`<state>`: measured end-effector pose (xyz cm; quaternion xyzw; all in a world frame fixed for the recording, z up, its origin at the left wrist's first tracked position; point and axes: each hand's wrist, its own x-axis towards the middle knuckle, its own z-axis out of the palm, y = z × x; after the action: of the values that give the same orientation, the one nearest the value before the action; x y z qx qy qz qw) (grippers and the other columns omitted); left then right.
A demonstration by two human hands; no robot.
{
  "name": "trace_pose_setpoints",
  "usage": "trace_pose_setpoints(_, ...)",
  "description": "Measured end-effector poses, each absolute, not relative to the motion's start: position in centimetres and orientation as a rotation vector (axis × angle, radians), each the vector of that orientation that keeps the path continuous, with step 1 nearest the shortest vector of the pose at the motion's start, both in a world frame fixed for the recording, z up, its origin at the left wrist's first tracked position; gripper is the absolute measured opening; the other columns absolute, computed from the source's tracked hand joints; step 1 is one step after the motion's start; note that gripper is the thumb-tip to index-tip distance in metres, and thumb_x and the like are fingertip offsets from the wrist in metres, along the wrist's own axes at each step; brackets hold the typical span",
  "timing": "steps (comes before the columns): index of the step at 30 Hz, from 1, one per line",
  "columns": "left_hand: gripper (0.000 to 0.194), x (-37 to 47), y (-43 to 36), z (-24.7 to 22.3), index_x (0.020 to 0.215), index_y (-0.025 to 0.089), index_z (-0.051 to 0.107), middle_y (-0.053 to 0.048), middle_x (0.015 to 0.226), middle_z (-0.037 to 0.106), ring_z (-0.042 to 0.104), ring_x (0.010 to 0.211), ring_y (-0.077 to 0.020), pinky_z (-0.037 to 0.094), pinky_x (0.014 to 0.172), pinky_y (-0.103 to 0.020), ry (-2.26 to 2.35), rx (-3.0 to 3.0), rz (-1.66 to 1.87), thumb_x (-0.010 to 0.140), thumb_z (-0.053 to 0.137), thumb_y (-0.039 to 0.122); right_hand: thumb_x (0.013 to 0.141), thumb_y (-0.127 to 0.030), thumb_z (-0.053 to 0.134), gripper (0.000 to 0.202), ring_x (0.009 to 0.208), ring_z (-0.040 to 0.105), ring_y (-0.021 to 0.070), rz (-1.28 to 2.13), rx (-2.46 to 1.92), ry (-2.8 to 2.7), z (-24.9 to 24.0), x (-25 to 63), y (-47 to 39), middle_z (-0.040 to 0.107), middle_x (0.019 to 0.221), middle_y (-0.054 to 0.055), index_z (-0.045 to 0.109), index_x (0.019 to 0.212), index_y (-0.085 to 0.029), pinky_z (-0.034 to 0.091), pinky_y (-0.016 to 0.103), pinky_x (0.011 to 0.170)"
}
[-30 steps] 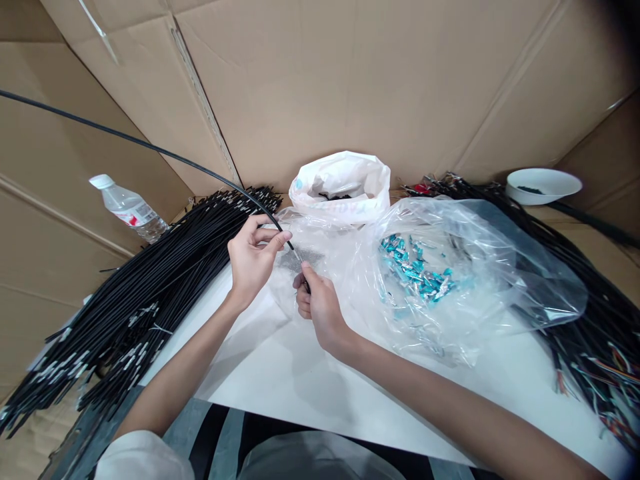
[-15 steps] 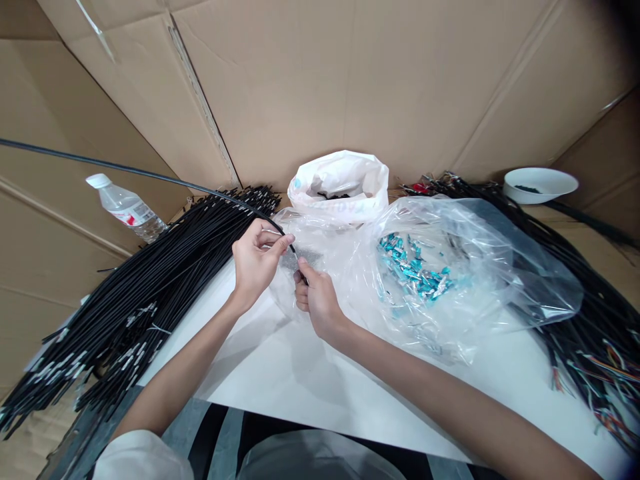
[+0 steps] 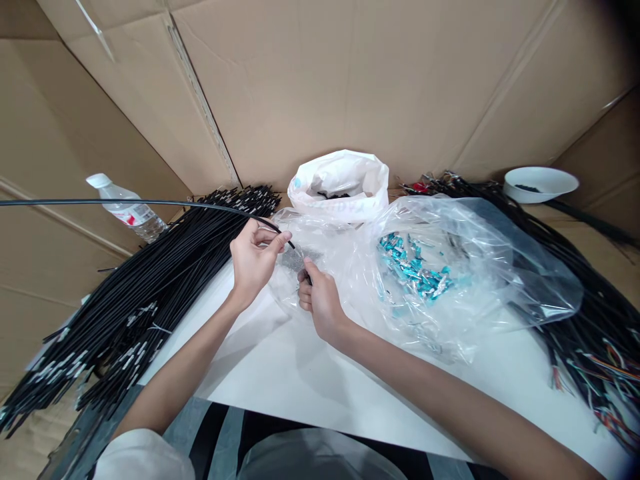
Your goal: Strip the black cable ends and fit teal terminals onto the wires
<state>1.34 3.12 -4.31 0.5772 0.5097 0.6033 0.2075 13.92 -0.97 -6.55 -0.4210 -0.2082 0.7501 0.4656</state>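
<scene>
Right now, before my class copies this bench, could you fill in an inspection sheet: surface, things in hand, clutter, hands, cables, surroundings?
Surface: white sheet, partly covered by clear plastic.
Things in hand: one black cable with a silvery end; a small dark thing, mostly hidden.
Clutter: clear plastic bag with teal and silvery scraps; white bag with dark contents; white bowl with dark bits; bottle.
Hands: left hand pinches the cable; right hand is closed on the dark thing near the cable's end.
Cables: left heap; right heap with coloured wires.
Surroundings: cardboard walls.
</scene>
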Motion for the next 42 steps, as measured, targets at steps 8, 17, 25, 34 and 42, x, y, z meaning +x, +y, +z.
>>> trace_pose_setpoints(8,0.033,1.6,3.1,-4.6,0.084,0.019,0.06,0.003,0.063,0.07,0.067,0.053,-0.0141,0.055,0.053,-0.022,1.427,1.548,1.681,0.068,0.087,0.031,0.099,-0.045,0.052,0.046,0.038,0.016,0.0046,1.785,-1.073,-0.573,-6.5,12.9,-1.4,0.024,0.043,-0.011,0.047,0.061,-0.019,0.012,0.023,0.04)
trace_pose_setpoints(17,0.035,2.1,3.0,-4.1,0.074,0.018,0.057,0.002,0.059,0.068,0.066,0.049,-0.0145,0.057,0.049,-0.023,1.416,1.429,1.671,0.065,0.087,0.033,0.103,-0.036,0.045,0.047,0.036,0.016,0.0044,1.796,-1.06,-0.547,-6.1,12.5,-1.0,0.024,0.041,-0.011,0.042,0.06,-0.02,0.011,0.022,0.039)
trace_pose_setpoints(25,0.035,2.3,3.1,-4.3,0.072,0.019,0.054,0.001,0.058,0.067,0.065,0.048,-0.015,0.053,0.047,-0.023,1.484,1.432,1.638,0.066,0.086,0.032,0.103,-0.035,0.045,0.047,0.037,0.015,0.0045,1.854,-1.032,-0.451,-6.2,12.6,-0.7,0.021,0.041,-0.011,0.04,0.058,-0.02,0.011,0.02,0.038)
trace_pose_setpoints(34,0.034,1.9,3.5,-4.5,0.074,0.019,0.054,0.002,0.058,0.067,0.066,0.049,-0.0159,0.053,0.047,-0.023,1.551,1.465,1.57,0.068,0.085,0.031,0.103,-0.036,0.045,0.045,0.04,0.01,0.0043,1.9,-1.015,-0.373,-5.8,13.2,-0.2,0.018,0.045,-0.013,0.04,0.062,-0.02,0.01,0.017,0.037)
trace_pose_setpoints(42,0.037,1.3,3.9,-4.3,0.078,0.018,0.057,0.001,0.06,0.067,0.064,0.049,-0.014,0.053,0.048,-0.023,1.436,1.449,1.689,0.065,0.088,0.034,0.1,-0.041,0.05,0.041,0.042,0.008,0.0047,1.972,-0.93,-0.338,-5.7,14.8,-0.4,0.018,0.049,-0.013,0.044,0.066,-0.019,0.009,0.017,0.037)
